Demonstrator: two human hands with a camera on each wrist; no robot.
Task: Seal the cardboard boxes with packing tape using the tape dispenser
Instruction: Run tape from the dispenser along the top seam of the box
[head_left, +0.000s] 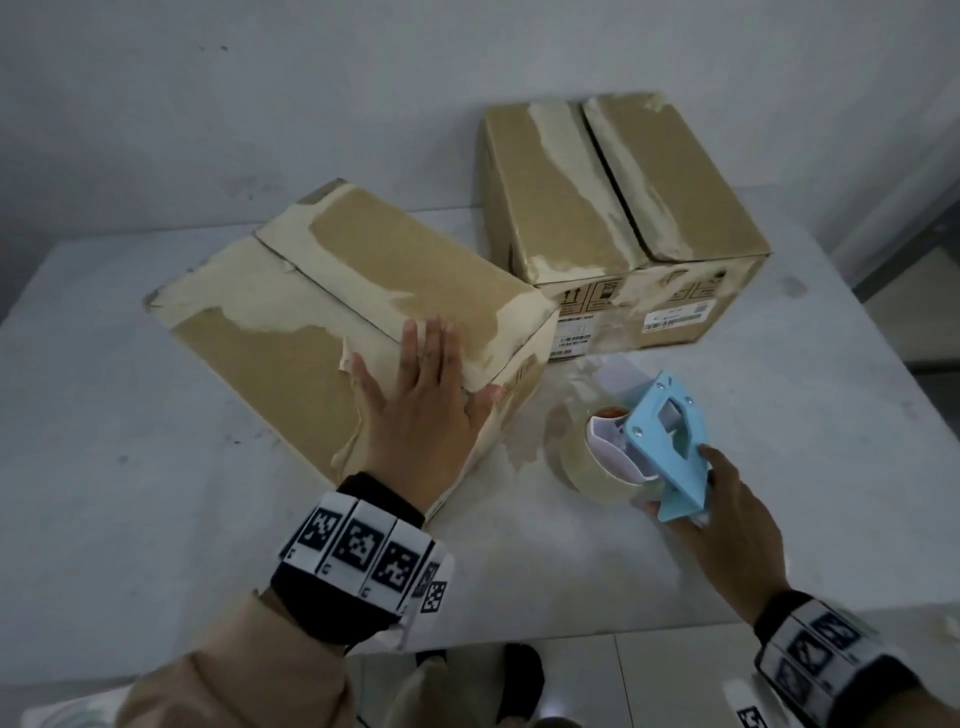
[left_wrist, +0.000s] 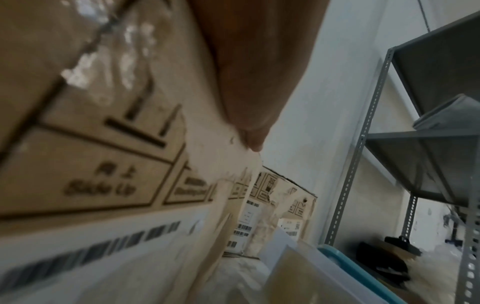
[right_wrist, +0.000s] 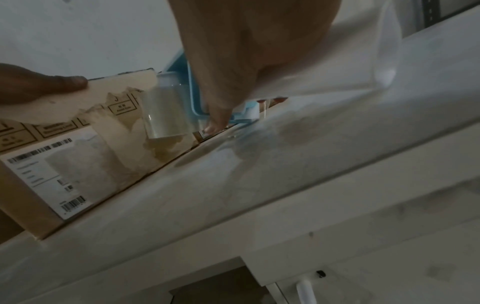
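Two worn cardboard boxes stand on the white table (head_left: 156, 493). The near box (head_left: 332, 291) lies at an angle, its top flaps closed along a middle seam. My left hand (head_left: 415, 395) lies flat on its near right corner, fingers straight, thumb over the edge (left_wrist: 249, 131). The far box (head_left: 613, 192) stands behind it, flaps closed, with labels on its front. My right hand (head_left: 727, 514) grips the light-blue tape dispenser (head_left: 670, 447) by its handle, just above the table to the right of the near box. A roll of clear tape (head_left: 587, 457) sits in it, seen also as tape roll (right_wrist: 166, 111).
A grey metal shelf rack (left_wrist: 389, 144) stands to the right of the table. The table's front edge (head_left: 519, 639) is close to my body, with floor and shoes below. Torn patches of old tape mark both boxes. Bare table lies left of the near box.
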